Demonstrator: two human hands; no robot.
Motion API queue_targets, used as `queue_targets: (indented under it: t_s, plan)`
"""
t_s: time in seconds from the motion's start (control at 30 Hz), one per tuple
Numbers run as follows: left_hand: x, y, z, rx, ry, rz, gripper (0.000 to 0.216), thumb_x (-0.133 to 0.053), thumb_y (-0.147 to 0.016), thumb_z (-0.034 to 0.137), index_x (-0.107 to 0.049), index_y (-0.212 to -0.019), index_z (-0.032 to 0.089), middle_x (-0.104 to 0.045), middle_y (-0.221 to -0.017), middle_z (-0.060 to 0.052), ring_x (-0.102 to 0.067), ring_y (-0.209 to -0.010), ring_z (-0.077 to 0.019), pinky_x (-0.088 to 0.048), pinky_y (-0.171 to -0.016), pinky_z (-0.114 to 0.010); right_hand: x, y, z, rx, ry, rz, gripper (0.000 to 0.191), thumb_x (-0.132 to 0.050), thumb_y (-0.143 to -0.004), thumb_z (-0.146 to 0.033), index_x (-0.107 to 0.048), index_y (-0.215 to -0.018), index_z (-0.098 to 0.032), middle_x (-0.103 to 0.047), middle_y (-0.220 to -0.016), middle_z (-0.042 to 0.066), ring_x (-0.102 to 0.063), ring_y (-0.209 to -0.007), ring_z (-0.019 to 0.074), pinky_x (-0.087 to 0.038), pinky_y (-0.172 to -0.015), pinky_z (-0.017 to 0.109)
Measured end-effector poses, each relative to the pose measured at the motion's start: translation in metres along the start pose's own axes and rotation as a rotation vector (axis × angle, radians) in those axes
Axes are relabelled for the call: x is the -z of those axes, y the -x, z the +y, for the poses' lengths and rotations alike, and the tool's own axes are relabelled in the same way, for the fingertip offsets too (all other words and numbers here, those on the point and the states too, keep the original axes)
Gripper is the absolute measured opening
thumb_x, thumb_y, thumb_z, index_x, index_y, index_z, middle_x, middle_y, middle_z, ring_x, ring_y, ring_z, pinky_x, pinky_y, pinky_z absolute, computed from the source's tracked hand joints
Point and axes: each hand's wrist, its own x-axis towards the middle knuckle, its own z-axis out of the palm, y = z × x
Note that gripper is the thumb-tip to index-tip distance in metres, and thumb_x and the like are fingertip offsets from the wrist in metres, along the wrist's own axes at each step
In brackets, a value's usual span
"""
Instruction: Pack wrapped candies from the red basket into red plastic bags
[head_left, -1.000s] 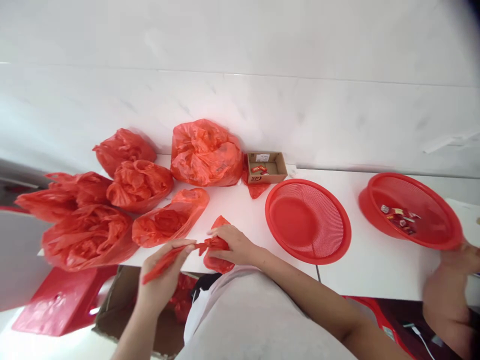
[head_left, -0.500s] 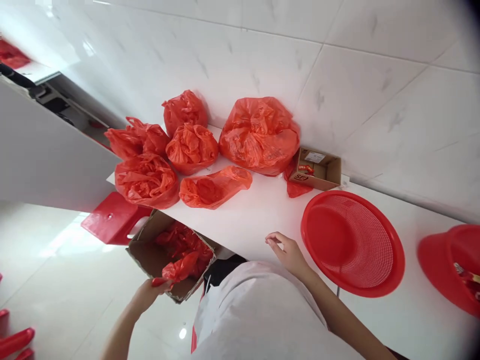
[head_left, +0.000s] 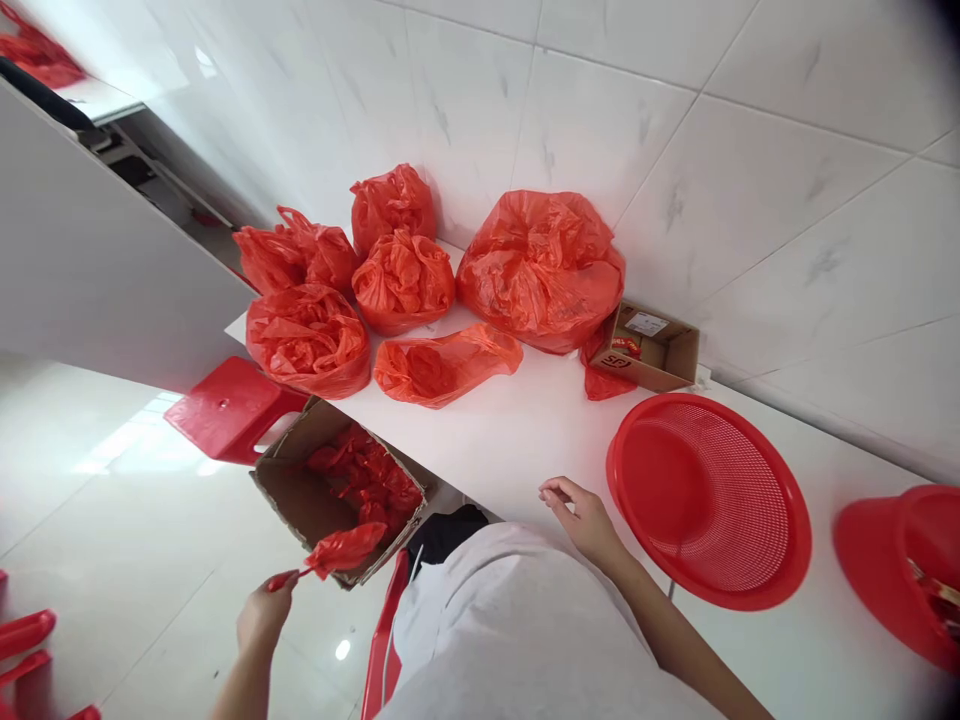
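My left hand [head_left: 262,610] is closed on the twisted end of a small red plastic bag [head_left: 349,549], whose fuller part hangs over the near rim of a cardboard box [head_left: 279,492]. Inside that box lie more small red bundles [head_left: 367,470]. My right hand [head_left: 585,518] is held by the white table's front edge, fingers loosely bent and nothing in them. A red perforated basket [head_left: 709,500] stands just to its right. Farther in on the table, an orange-red plastic bag [head_left: 442,367] lies on its side.
Several filled red bags [head_left: 307,345] and one larger bag [head_left: 540,270] line the white table [head_left: 495,430] near the tiled wall. A small cardboard box [head_left: 651,348] sits behind the basket. To the far right is a red bucket [head_left: 892,570]; a red stool [head_left: 225,405] stands at left.
My left hand has moved left and down, drawing the small bag outward toward the box's near rim. My right hand has barely moved. The view has shifted slightly.
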Motion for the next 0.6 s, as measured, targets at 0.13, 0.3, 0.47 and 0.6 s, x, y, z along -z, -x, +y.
queue_targets:
  t_s: [0.13,0.3,0.47,0.6]
  plan:
    - [0.015,-0.024,0.003,0.128,-0.006,0.044,0.047,-0.046,-0.079,0.046,-0.071,-0.109,0.020,-0.074,-0.099,-0.016,-0.070,-0.089,-0.0358,-0.053,-0.067,-0.039,0.003,-0.001,0.005,0.009,0.028,0.010,0.027,-0.045,-0.094,-0.044,-0.062,-0.091,-0.024,-0.069,-0.092,0.003,-0.061,-0.087,0.0199,-0.041,-0.068,0.028]
    - [0.040,-0.034,0.004,0.265,-0.005,0.093,0.050,-0.049,-0.076,0.035,-0.067,-0.118,0.018,-0.068,-0.115,-0.019,-0.066,-0.103,-0.0409,-0.053,-0.065,-0.042,0.013,-0.001,0.010,-0.008,0.018,0.046,0.029,-0.044,-0.094,-0.047,-0.061,-0.093,-0.023,-0.069,-0.095,0.004,-0.062,-0.088,0.0196,-0.044,-0.070,0.028]
    - [0.023,-0.017,0.019,0.199,0.015,0.029,0.032,-0.051,-0.083,0.035,-0.071,-0.100,0.017,-0.072,-0.100,-0.017,-0.069,-0.097,-0.0365,-0.053,-0.068,-0.040,0.019,0.003,0.019,-0.016,0.009,0.086,0.030,-0.045,-0.093,-0.048,-0.061,-0.093,-0.023,-0.069,-0.094,0.004,-0.063,-0.089,0.0197,-0.045,-0.075,0.030]
    - [-0.022,0.015,0.069,-0.033,0.087,-0.063,0.032,-0.056,-0.090,0.045,-0.067,-0.099,0.017,-0.072,-0.090,-0.005,-0.069,-0.080,-0.0189,-0.052,-0.078,-0.036,0.022,0.007,0.027,-0.049,0.020,0.136,0.030,-0.044,-0.093,-0.048,-0.061,-0.093,-0.022,-0.070,-0.094,0.005,-0.063,-0.087,0.0204,-0.045,-0.073,0.030]
